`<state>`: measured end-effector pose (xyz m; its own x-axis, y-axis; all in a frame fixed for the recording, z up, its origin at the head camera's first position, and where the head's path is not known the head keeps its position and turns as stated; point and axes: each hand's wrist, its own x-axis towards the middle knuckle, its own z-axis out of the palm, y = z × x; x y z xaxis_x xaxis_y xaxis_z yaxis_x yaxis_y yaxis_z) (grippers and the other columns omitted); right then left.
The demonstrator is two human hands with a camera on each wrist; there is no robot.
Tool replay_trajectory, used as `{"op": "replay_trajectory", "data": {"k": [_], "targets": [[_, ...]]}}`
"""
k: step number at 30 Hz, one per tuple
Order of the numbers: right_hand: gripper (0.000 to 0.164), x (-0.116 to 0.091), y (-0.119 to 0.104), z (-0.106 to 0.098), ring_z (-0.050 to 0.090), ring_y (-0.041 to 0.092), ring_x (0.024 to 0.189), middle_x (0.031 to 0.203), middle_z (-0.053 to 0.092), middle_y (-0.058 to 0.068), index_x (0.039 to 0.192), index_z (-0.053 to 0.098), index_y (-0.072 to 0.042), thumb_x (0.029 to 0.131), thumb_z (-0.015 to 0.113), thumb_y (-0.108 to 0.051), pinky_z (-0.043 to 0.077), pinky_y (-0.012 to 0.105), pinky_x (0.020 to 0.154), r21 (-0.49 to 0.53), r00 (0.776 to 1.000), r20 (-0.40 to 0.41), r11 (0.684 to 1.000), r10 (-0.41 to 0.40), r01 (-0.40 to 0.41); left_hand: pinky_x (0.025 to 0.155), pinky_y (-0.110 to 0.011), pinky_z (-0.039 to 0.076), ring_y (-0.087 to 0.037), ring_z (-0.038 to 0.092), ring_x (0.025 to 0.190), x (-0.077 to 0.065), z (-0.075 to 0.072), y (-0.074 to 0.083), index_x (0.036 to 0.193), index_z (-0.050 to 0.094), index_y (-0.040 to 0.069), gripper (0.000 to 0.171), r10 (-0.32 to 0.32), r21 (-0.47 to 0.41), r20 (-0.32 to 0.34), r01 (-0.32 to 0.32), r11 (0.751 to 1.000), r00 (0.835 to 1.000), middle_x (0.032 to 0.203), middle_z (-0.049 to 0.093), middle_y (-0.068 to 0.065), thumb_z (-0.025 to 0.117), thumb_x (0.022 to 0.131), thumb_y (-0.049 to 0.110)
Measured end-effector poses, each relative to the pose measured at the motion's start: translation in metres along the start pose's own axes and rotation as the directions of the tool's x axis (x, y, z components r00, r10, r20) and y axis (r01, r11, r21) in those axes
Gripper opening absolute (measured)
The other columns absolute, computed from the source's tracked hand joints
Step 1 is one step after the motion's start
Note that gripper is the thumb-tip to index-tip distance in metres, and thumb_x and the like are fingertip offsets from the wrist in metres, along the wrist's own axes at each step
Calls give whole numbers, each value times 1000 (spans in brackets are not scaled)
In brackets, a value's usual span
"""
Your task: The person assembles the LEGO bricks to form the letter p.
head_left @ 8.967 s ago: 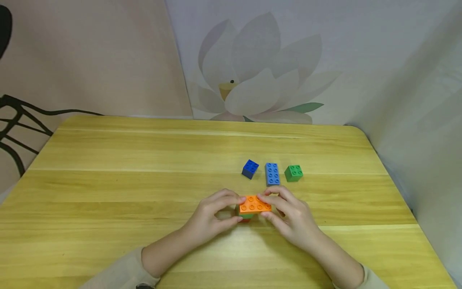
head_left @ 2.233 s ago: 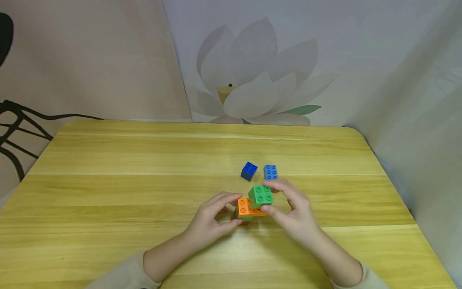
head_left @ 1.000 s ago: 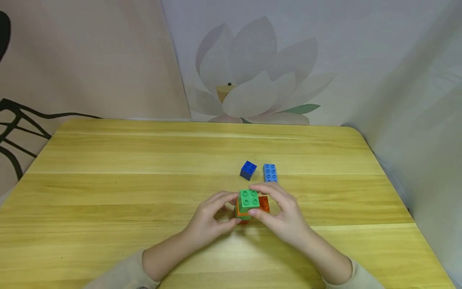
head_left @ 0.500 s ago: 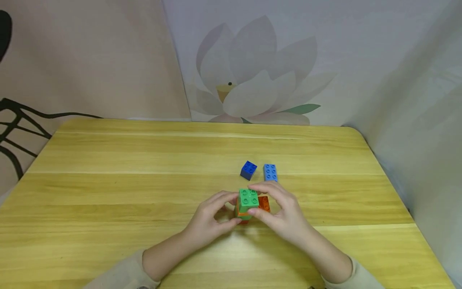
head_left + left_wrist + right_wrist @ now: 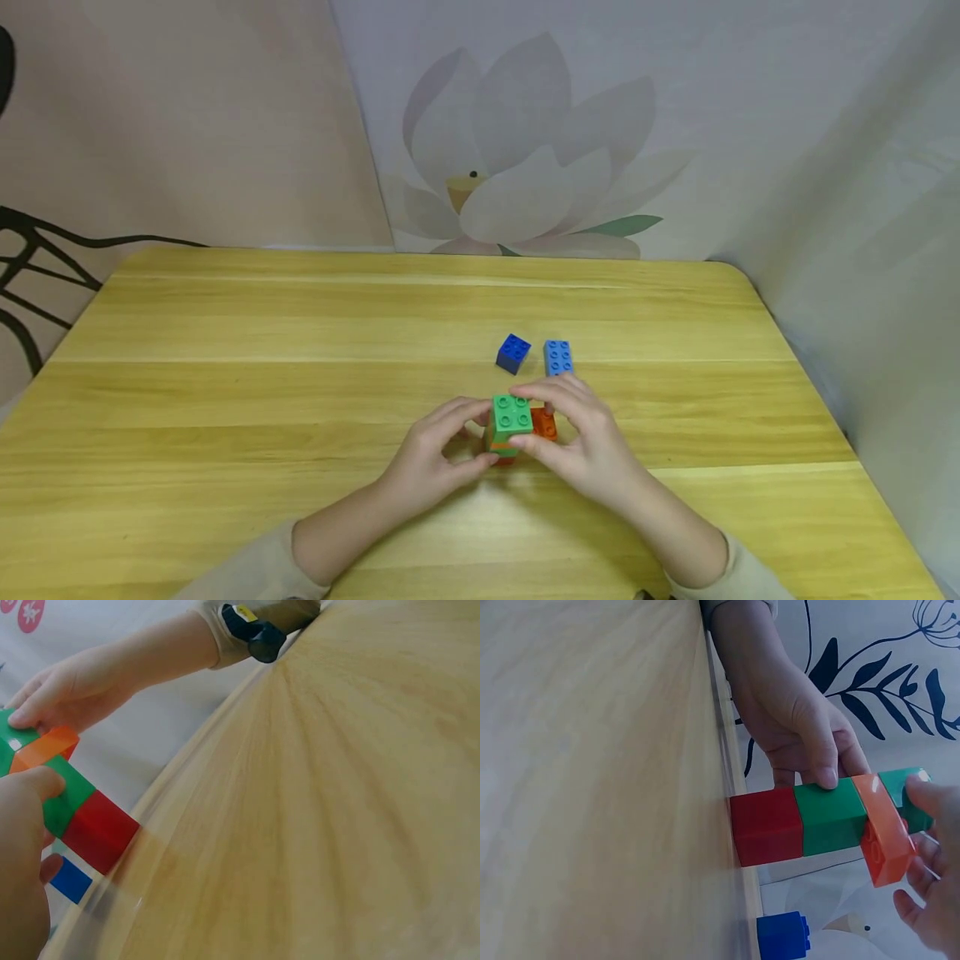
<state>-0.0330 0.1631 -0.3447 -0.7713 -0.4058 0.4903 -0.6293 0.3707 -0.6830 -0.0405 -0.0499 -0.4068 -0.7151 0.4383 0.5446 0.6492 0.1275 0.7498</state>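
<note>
A stack of toy building bricks stands on the table, clearest in the right wrist view. A red brick is at its foot, with a green brick on that. Above lies a flat orange brick, jutting out to the right. A second green brick sits on the orange one's left end. My left hand pinches the lower green brick between thumb and fingers. My right hand grips the top green brick, thumb on the near side and fingertips on the far side.
Behind the stack, a dark blue brick and a longer light blue brick lie on the wooden table. My right hand partly covers the light blue one. A curtain hangs behind the table.
The right hand let go of the orange brick, took the green brick from the table's right and brought it left and down onto the orange one. The left hand stayed at the stack.
</note>
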Motion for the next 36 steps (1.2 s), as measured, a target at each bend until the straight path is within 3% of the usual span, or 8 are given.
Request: {"op": "replay_trajectory", "data": {"k": [6,12,16,21,28,32,36], "targets": [[45,-1,2,0,54,18,103,111,66,0,118,64,-7,78,79,-22,52,32,79,-11,1000,-9,1000,-13,13,73,-29,57,-18,61,97,0,0,-1,127,55,0,60,32,26,5,-32,999,999,111,64,-6,79,72,-2],[45,-1,4,0,53,18,104,111,66,-1,118,64,-8,79,79,-25,51,38,82,-21,1000,-8,1000,-14,14,74,-30,57,-19,61,97,0,1,1,128,55,1,61,15,27,3,-15,1000,1000,111,64,-6,80,72,-1],[45,-3,5,0,51,19,106,113,66,-1,118,63,-9,79,79,-25,48,36,87,-8,1000,-7,1000,-11,10,75,-30,57,-21,61,97,0,2,1,129,53,1,64,20,32,-8,-19,999,1000,111,64,-7,80,71,-3],[46,-6,7,2,50,20,110,114,65,-1,117,63,-9,83,73,-37,45,33,92,2,1000,-24,1000,2,-2,76,-29,57,-21,61,97,-1,2,2,132,49,3,70,29,41,-8,-28,999,1000,110,63,-7,81,70,-4],[46,-6,6,4,50,20,112,114,65,1,118,63,-8,81,77,-31,45,33,95,18,1000,-25,1000,2,-1,88,-34,53,-21,59,105,-2,-1,3,135,45,6,75,44,124,-1,-43,991,999,115,61,-7,82,70,4],[45,-5,6,5,50,21,112,114,64,1,118,63,-7,81,78,-28,45,33,95,27,1000,-21,1000,-5,6,95,-37,49,-25,56,111,0,-3,2,136,44,7,74,106,149,2,-105,983,994,121,58,-10,81,72,5],[46,-4,6,5,50,20,111,114,64,0,118,62,-7,80,78,-25,45,32,95,37,1000,-19,999,-15,16,94,-37,50,-26,57,109,3,-3,2,136,44,9,64,184,145,14,-184,972,983,121,57,-11,76,80,12]]}}
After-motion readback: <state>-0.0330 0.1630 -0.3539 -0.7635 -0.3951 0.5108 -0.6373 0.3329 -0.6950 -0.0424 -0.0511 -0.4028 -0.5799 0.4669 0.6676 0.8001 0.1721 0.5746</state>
